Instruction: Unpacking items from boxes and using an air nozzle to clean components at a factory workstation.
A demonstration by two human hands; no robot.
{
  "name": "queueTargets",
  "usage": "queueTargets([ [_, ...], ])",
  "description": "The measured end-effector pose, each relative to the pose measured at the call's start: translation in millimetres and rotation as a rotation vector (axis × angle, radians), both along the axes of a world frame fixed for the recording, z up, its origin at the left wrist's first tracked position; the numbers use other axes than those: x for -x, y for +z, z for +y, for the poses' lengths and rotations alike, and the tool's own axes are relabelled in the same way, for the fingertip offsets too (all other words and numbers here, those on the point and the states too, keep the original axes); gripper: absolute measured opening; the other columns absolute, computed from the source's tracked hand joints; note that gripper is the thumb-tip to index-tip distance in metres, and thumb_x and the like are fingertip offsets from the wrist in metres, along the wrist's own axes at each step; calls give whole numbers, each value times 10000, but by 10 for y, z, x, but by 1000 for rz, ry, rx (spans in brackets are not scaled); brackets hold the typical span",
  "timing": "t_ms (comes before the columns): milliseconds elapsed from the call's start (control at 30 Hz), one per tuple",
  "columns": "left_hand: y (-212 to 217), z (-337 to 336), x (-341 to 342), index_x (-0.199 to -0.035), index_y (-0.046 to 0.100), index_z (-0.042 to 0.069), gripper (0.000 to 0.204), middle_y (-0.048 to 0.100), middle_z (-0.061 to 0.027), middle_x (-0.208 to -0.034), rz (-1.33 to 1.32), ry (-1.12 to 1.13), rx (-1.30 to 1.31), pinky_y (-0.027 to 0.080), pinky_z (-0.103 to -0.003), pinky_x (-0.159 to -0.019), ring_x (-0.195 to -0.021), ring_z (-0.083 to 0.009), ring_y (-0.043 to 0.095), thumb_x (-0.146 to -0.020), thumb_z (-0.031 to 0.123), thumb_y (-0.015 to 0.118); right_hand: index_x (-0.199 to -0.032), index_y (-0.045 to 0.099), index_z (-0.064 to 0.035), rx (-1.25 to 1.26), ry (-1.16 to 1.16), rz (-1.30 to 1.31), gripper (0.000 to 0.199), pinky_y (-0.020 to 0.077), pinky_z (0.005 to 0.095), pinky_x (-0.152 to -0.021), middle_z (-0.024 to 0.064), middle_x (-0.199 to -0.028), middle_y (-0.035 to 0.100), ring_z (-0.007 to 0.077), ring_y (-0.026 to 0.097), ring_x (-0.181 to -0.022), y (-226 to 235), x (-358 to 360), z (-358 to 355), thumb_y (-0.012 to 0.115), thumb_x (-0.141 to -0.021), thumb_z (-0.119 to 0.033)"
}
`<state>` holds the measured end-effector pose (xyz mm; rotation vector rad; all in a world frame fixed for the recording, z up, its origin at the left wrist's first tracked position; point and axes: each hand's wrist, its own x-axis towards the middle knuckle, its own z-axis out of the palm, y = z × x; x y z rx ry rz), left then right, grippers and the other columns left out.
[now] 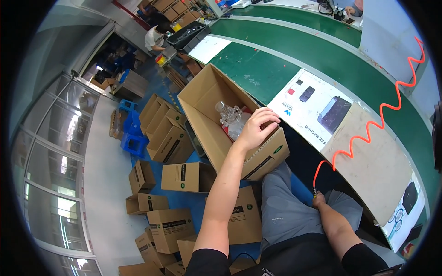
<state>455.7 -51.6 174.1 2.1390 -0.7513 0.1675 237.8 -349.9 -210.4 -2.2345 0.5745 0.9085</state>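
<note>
An open cardboard box leans at the edge of the green bench. Inside it sit clear, glass-like parts with a knobbed top, and something red beside them. My left hand reaches over the box, its fingers curled round the rim at the near right corner. Low beside my thigh, my right hand is closed on the fitting end of an orange coiled air hose. My fingers hide most of what is at the hose's end.
Several cardboard boxes stand on the floor at left and below. Blue plastic stools are farther left. Printed boards and a bare brown board lie along the green bench. Another person bends near a black crate.
</note>
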Motion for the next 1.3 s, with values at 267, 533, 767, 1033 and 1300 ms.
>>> queueTargets([
  [267,-14,46,-21,-986,723,48,127,695,-51,-1121,-10,6,-8,475,-365,-985,-1221,-252,534,-871,69,673,-1200,591,-67,39,70,-11,439,499,423,-991,210,-1231,635,355,596,-1181,183,5,73,714,-784,-134],
  [533,-53,-29,-57,-981,726,48,126,703,-57,-1108,-43,-15,-7,437,-390,-1027,-1207,-268,546,-865,65,679,-1195,594,-53,56,-8,-99,438,504,424,-978,207,-1217,641,365,609,-1149,232,-30,-40,702,-780,-138],
  [767,5,5,-18,-971,718,23,126,695,-94,-1130,-64,-8,-65,407,-403,-1054,-1203,-278,553,-858,54,673,-1189,601,-35,-108,200,-140,448,490,449,-981,225,-1197,643,380,603,-1151,624,-76,53,710,-789,-203],
  [1033,33,36,-42,-1040,707,36,197,603,-117,-1335,-149,89,-23,424,-372,-1038,-1252,-268,544,-857,6,641,-1132,610,-6,-727,-223,-400,286,515,342,-875,111,-1075,694,206,665,-991,1467,-124,-305,657,-866,-99],
  [1300,-93,171,-60,-1021,693,17,131,620,-97,-1249,-174,193,-109,488,-308,-895,-1107,-212,595,-930,61,610,-1202,606,36,-911,-797,-404,374,523,323,-841,116,-1024,683,187,656,-953,1494,154,-845,682,-878,-132],
])
